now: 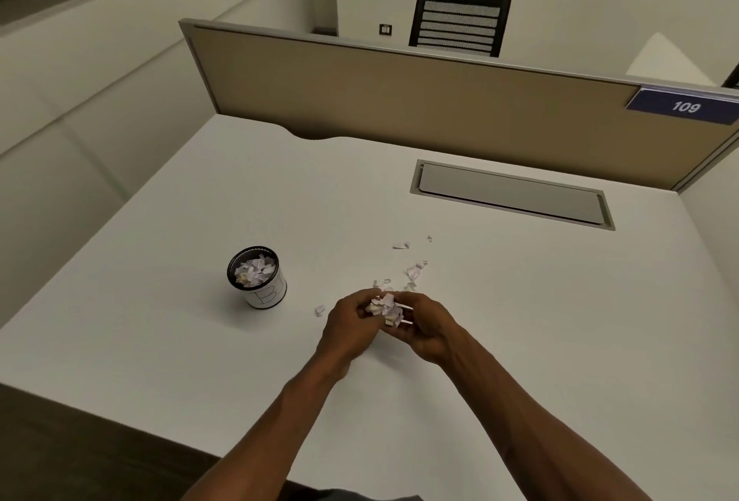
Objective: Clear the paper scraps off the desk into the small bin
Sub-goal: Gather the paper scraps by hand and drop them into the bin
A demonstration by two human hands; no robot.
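scraps (387,310) sit bunched between left hand (352,324) and right hand (424,330), fingers curled round them above the desk (520,320); light, loose, apt to spill, so cup from beneath. bin (256,277) stands left.

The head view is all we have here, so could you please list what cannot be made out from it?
- Bunch of scraps: its size, hidden by the left hand and right hand holding it.
- Small bin: its depth, covered by scraps; its lettering, partly turned away.
- Loose scraps on the desk: too small to count.
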